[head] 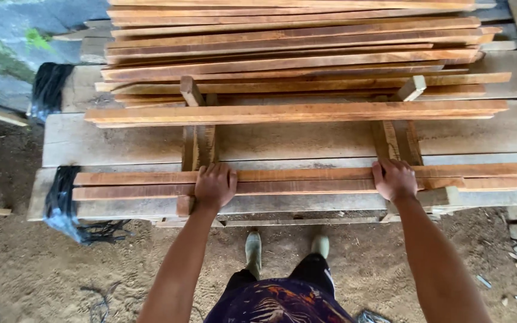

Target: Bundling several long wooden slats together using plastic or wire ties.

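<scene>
patterned shorts [279, 299] and two pale boots [254, 251] sit right under the lens, planted on the sandy floor [43, 269] just short of the work. out ahead, the grey plank bench [306, 140] spans the whole view side to side, and on its far half a big stack of reddish boards [294, 54] is piled on short cross sticks [191, 91]. now the part that matters: a small bundle of long slats [306, 180] lies at the near edge of the bench, long axis running left to right, square across the person's front. both arms go straight out to it. left hand [215, 185] is clamped palm down over the bundle left of its middle, fingers curled over the far edge; right hand [395, 179] grips it the same way farther right. each looks equally close, though more slat overhangs beyond the right hand. black plastic wrap [61, 203] hangs off the bench's left end.
</scene>
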